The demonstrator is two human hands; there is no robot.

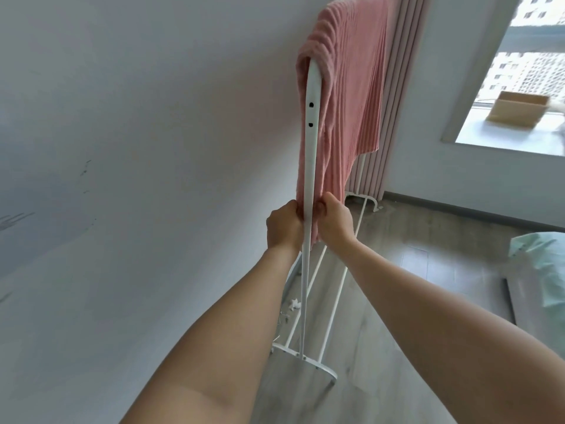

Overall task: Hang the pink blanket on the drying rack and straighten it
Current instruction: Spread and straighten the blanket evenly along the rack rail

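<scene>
The pink ribbed blanket (351, 81) hangs over the top rail of the white drying rack (312, 133), seen end-on, with one half falling on each side of the near upright post. My left hand (284, 228) grips the blanket's lower edge on the left side of the post. My right hand (333, 223) grips the lower edge on the right side. Both fists sit level with each other, one on each side of the post. The left half of the blanket is mostly hidden behind the post.
A white wall runs close along the left of the rack. The rack's white base bar (305, 359) rests on the grey wood floor. Pink curtains (397, 102) hang behind it. A cardboard box (516, 110) sits on the window sill. Pale green plastic (544, 264) lies at right.
</scene>
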